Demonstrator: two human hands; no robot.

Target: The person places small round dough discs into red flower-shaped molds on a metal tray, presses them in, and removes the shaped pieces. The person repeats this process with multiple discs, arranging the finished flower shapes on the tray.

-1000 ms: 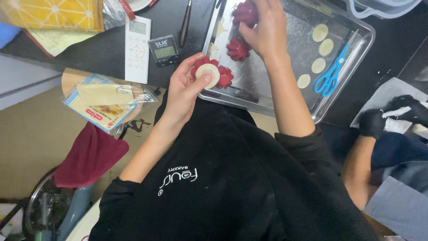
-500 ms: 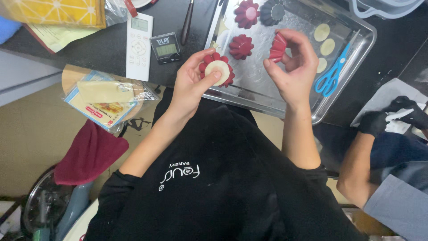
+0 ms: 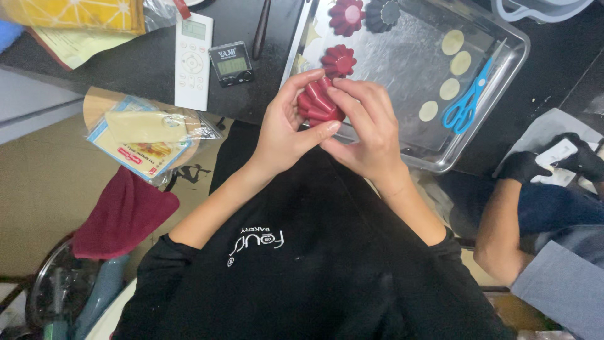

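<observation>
red fluted silicone mould (image 3: 318, 104) sits clamped between left hand (image 3: 283, 129) and right hand (image 3: 365, 126); squeezing too hard could deform it

Left hand (image 3: 283, 129) and right hand (image 3: 365, 129) clasping red fluted mould (image 3: 319, 104); metal tray (image 3: 503, 82) beyond — blue scissors (image 3: 467, 101) inside
</observation>
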